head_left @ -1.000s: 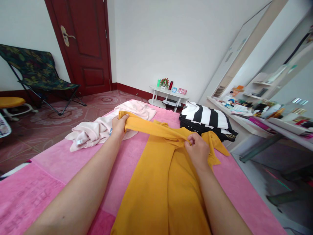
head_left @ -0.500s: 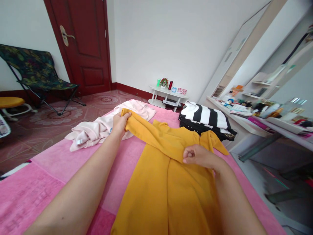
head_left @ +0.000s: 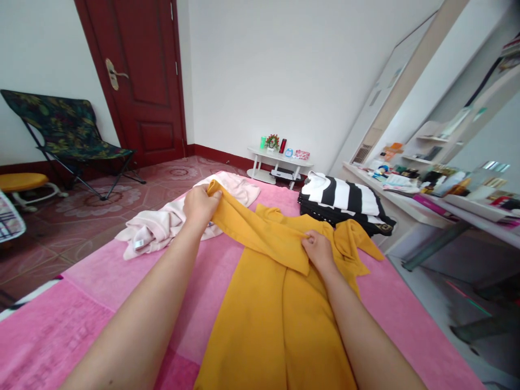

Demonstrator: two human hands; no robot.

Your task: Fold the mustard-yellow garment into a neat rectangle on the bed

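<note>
A mustard-yellow dress (head_left: 260,319) lies spread on the pink bed cover (head_left: 203,292), its lower part toward me. My left hand (head_left: 202,205) is closed on a folded yellow part that looks like a sleeve, held out to the left and slightly raised. My right hand (head_left: 318,248) pinches the edge of that same yellow strip, over the upper part of the dress. The other sleeve (head_left: 365,241) lies crumpled toward the right. Behind my left hand rests a crumpled pale pink garment (head_left: 154,225) with a small white tag.
Folded black and white striped clothes (head_left: 345,194) are stacked at the bed's far right. A small white table (head_left: 280,158) stands by the wall. Along the right runs a cluttered dressing table (head_left: 410,203). A folding chair (head_left: 73,132) and yellow stool (head_left: 24,181) are at left.
My right hand has moved slightly up and turned, now pinching the strip's upper edge. My left hand keeps its hold. The view has shifted a little.
</note>
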